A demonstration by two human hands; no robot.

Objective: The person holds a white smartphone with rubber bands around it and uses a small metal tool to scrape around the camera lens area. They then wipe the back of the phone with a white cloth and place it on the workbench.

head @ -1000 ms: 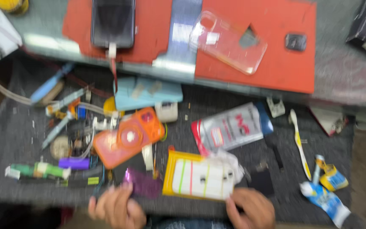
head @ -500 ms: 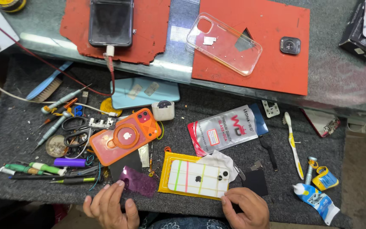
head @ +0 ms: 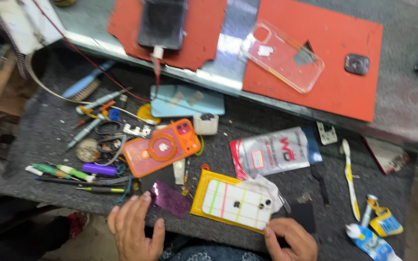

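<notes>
Head camera, looking down on a cluttered repair bench: the person's left hand [head: 134,229] lies flat and open at the near edge of the grey felt mat [head: 267,121], fingertips touching a small purple glossy panel [head: 170,199] that rests just below an orange phone case [head: 160,147] with a ring on its back. The right hand [head: 291,239] sits at the mat's near edge too, fingers curled loosely, thumb against the lower right corner of a white phone [head: 238,204] with coloured stripes, which lies on a yellow case [head: 200,186]; whether that hand actually grips anything cannot be told. A crumpled white cloth [head: 262,186] overlaps the phone's upper right corner, and a small black square piece [head: 303,216] lies just beside the right hand. To the left, screwdrivers, tweezers and a purple pen [head: 100,169] are strewn about. A silver pouch [head: 274,152] lies near the middle, a yellow toothbrush [head: 348,176] and glue tubes [head: 371,234] to the right. On the raised shelf behind, a black phone [head: 163,21] rests on a red mat [head: 204,43], plugged into a cable, well apart from a clear phone case [head: 281,55] on a second red mat [head: 335,82].
</notes>
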